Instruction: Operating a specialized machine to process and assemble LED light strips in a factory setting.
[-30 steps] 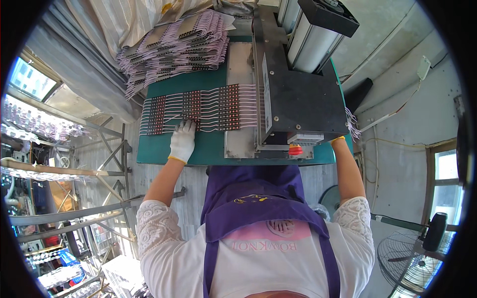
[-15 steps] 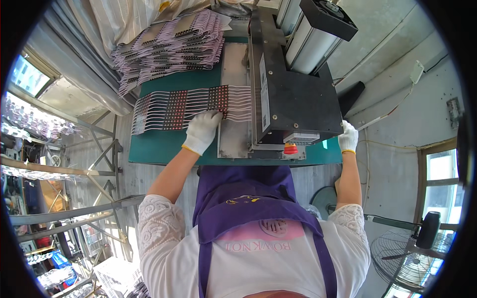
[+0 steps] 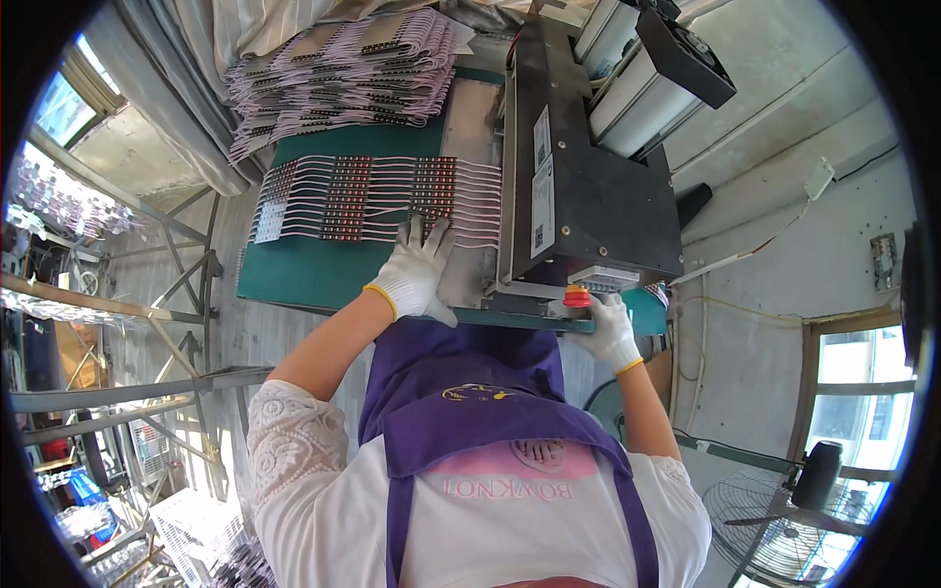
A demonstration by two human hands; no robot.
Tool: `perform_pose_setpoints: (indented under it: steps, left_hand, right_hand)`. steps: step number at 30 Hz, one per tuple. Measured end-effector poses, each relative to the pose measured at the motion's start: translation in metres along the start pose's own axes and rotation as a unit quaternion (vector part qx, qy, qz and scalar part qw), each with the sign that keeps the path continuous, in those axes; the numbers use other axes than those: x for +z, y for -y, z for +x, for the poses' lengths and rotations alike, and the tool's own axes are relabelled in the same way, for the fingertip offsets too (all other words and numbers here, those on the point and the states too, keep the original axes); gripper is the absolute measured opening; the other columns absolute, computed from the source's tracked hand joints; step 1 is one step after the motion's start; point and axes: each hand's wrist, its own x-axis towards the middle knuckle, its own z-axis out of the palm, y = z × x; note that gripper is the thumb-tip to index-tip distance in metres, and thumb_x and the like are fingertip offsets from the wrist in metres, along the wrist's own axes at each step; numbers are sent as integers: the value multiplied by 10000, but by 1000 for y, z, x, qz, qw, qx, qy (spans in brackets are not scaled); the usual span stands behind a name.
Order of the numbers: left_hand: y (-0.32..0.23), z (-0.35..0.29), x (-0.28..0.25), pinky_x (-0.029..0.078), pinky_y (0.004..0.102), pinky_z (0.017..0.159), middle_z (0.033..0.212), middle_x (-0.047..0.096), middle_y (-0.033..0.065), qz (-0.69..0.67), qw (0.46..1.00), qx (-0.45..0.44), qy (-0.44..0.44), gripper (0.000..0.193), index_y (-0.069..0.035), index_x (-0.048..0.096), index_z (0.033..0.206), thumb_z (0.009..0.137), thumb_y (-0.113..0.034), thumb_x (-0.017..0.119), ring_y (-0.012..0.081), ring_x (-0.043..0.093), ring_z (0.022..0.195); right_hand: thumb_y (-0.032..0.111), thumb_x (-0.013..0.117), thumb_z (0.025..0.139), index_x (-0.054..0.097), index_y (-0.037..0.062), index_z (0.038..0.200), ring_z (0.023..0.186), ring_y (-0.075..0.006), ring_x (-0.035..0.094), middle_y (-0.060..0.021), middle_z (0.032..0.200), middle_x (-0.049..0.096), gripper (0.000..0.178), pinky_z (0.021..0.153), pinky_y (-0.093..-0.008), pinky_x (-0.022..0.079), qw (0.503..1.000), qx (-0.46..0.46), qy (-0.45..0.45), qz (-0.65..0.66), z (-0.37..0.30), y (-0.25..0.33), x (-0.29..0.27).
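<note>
A sheet of small dark circuit boards joined by pale wires [image 3: 349, 201] lies on the green tabletop [image 3: 314, 279]. Its right end runs under the edge of a black press-like machine [image 3: 593, 196]. My left hand [image 3: 417, 274], in a white glove, rests palm down with fingers spread, its fingertips at the sheet's near right boards. My right hand [image 3: 610, 331], also gloved, is at the machine's near side, just right of a red knob [image 3: 577, 296]. Its fingers stretch up by the small control panel [image 3: 603, 277]; whether they touch it I cannot tell.
A thick pile of similar wired boards [image 3: 343, 83] stands at the table's far left. Metal cylinders [image 3: 642, 98] rise from the machine. Metal racks [image 3: 211, 265] are on the left, and a fan [image 3: 784, 510] stands at lower right. Boards [image 3: 659, 291] show beyond the machine's right side.
My right hand has moved left from the machine's right corner to beside the red knob. My left hand has slid slightly right and nearer, its fingers now spread. Boards now show right of the machine.
</note>
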Motion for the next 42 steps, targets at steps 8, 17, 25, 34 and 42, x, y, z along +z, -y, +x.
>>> perform_pose_setpoints:
  steps: [8, 17, 25, 34, 42]
  left_hand:
    - [-4, 3, -1, 174, 612, 1166, 1571, 196, 216, 20, 999, 9, 37, 1318, 29, 227, 1508, 556, -663, 821, 512, 168, 1438]
    - [0, 0, 5, 185, 622, 1157, 1546, 239, 210, 7, 1000, 19, 1, 1231, 9, 294, 1485, 566, -611, 828, 494, 221, 1412]
    - [-21, -18, 57, 482, 372, 959, 1213, 628, 108, -609, 578, -421, -343, 517, -63, 565, 1259, 833, -294, 746, 251, 618, 1076]
    - [38, 42, 91, 451, 241, 644, 921, 681, -12, -925, 278, -186, -180, 103, -105, 667, 1010, 907, -105, 671, 93, 581, 731]
    - [35, 38, 86, 430, 249, 639, 872, 663, -22, -910, 318, -157, -215, 73, -113, 658, 970, 900, -106, 679, 89, 557, 714]
  right_hand:
    - [280, 858, 624, 631, 101, 1162, 1062, -377, 556, -159, 1049, 596, 611, 917, -457, 457, 998, 2, -63, -15, 1, -3, 19]
    - [241, 866, 609, 624, 91, 1200, 1087, -385, 552, -176, 1113, 594, 656, 948, -463, 455, 997, 5, -76, -5, 1, 1, 21]
    - [208, 838, 652, 623, 78, 1187, 1063, -381, 573, -168, 1157, 615, 591, 930, -466, 464, 996, -3, -83, 13, 0, 13, 9]
    - [146, 771, 744, 695, 88, 999, 863, -301, 639, -100, 923, 689, 273, 783, -402, 505, 978, -122, -114, 126, 8, 50, 0]
    - [128, 746, 763, 692, 76, 1023, 920, -313, 652, -111, 964, 695, 271, 835, -404, 502, 983, -59, -80, 152, -1, 38, 6]
